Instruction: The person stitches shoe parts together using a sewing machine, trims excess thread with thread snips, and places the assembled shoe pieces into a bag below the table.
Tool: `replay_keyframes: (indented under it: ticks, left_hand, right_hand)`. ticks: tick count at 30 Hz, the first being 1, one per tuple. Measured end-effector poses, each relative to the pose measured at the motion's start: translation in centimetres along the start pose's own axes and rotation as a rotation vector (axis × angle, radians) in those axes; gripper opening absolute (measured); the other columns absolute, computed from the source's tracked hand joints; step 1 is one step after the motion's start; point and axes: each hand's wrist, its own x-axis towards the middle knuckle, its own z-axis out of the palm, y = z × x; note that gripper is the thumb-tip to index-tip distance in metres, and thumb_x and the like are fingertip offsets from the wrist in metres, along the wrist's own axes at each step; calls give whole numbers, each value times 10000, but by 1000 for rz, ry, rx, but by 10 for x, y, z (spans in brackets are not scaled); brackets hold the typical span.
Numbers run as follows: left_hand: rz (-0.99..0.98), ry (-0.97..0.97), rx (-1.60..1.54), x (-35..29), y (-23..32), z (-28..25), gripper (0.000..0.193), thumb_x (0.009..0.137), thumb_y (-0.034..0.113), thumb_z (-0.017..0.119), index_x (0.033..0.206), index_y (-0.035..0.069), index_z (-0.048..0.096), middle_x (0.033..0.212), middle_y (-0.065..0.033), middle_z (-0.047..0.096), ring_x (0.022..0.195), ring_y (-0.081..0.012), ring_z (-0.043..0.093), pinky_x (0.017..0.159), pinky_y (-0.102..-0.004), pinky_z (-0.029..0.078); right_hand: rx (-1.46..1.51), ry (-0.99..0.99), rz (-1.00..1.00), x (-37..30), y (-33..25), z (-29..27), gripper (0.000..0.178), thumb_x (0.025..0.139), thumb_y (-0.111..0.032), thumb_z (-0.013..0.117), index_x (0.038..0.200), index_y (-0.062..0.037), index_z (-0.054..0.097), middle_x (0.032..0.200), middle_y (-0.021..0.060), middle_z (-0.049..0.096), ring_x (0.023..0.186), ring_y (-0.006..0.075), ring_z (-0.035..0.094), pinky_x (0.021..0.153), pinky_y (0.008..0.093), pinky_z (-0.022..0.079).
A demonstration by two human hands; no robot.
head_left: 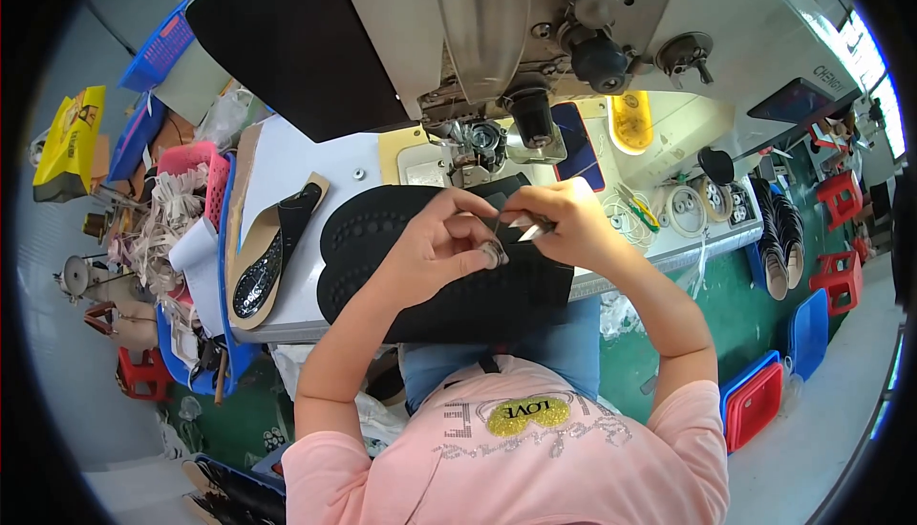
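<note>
Left hand (pixel 430 250): thumb and fingers clamped on a small round metal part (pixel 493 255), above the black sheet material (pixel 353 281), on the near side of the sewing machine (pixel 755 23). Right hand (pixel 567 217), just right: fingers closed around a pointed metal tool (pixel 538 230). Possible faults: dropping the metal part through a loose pinch; pricking left fingers through tool slip.

We note a pale worktable (pixel 296 313): black studded pieces (pixel 368 231) overhanging its front edge; glossy black-and-tan sole (pixel 272 257), left; small round metal piece (pixel 359 174); green-and-yellow-handled snips (pixel 640 212), right.
</note>
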Motion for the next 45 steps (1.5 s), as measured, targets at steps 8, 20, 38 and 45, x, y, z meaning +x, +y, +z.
replay_keyframes:
  ticks: [8, 20, 38, 45]
  left_hand:
    - [-26, -69, -86, 6, -5, -10, 225, 780, -7, 678, 1005, -6, 655, 795, -38, 637, 739, -107, 618, 691, -236, 497]
    - [1161, 789, 1734, 74, -2, -5, 213, 700, -1, 672, 910, 36, 660, 787, -23, 642, 639, -182, 541, 543, -286, 423]
    - [794, 614, 1896, 63, -24, 5, 279, 731, 192, 700, 957, 38, 643, 983, -91, 618, 834, -203, 516, 647, -341, 414]
    - [876, 714, 1559, -5, -33, -65, 213, 718, 75, 700, 917, 51, 628, 878, -75, 603, 798, -291, 554, 781, -411, 409]
  right_hand:
    - [119, 54, 100, -21, -7, -17, 247, 732, -157, 714, 893, -33, 574, 769, 92, 615, 695, 268, 627, 611, 334, 481]
    - [-395, 276, 54, -28, 24, -9, 279, 749, -222, 732, 907, -45, 585, 804, 89, 575, 625, 265, 603, 543, 356, 479]
    - [12, 476, -15, -12, 41, -2, 94, 718, 77, 624, 784, 27, 580, 672, 92, 504, 579, 191, 508, 540, 280, 417]
    - [-114, 299, -6, 41, 57, 9, 218, 676, -16, 628, 893, -41, 642, 678, 150, 564, 651, 326, 586, 613, 373, 467]
